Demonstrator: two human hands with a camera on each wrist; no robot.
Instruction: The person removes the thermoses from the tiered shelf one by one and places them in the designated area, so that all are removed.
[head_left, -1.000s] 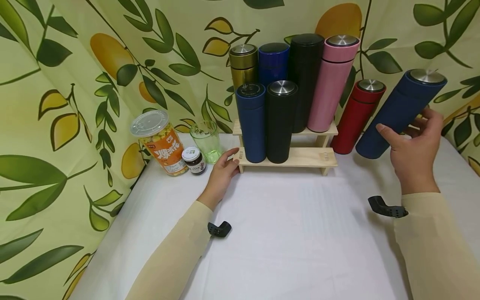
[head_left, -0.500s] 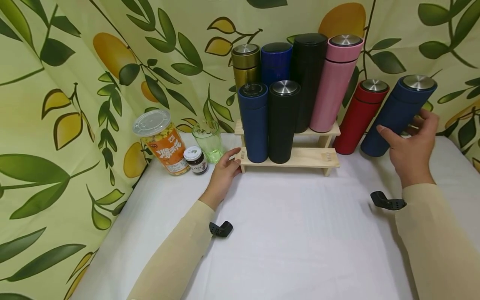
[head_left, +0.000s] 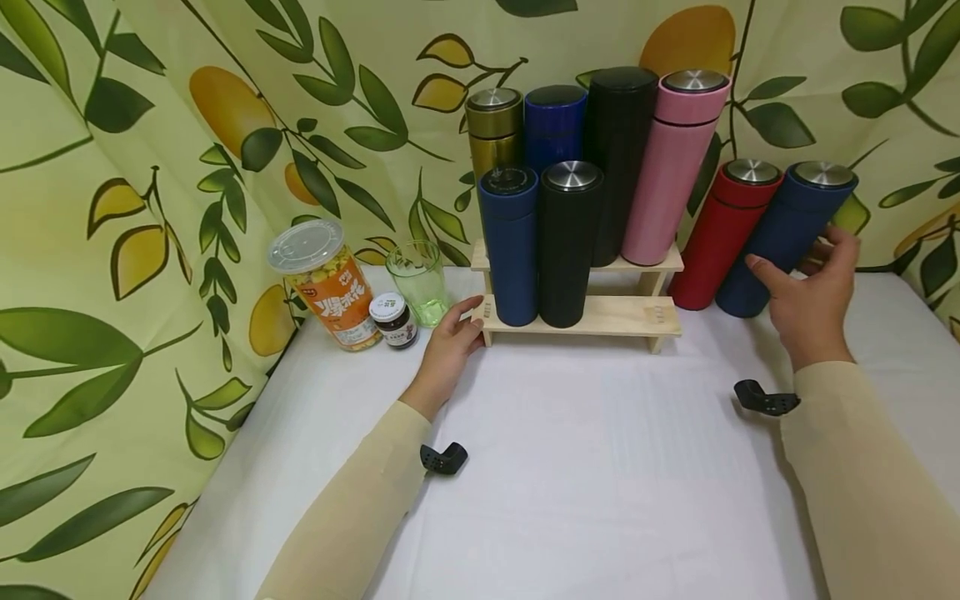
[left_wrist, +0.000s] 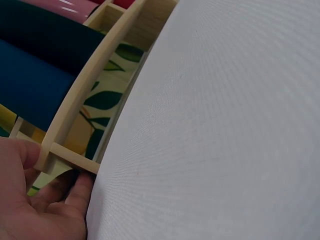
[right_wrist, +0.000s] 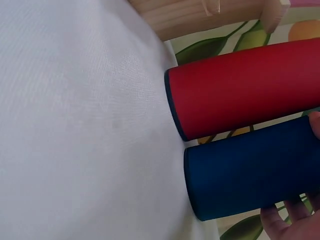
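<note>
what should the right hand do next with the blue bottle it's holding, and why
I'd probably have the right hand ease its grip and let the blue bottle stand: its base appears to be down on the white cloth, and it is close beside the red bottle, to the right of the wooden stand.

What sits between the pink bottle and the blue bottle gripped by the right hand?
In the head view, the red bottle stands between the pink bottle and the right hand's blue bottle.
</note>
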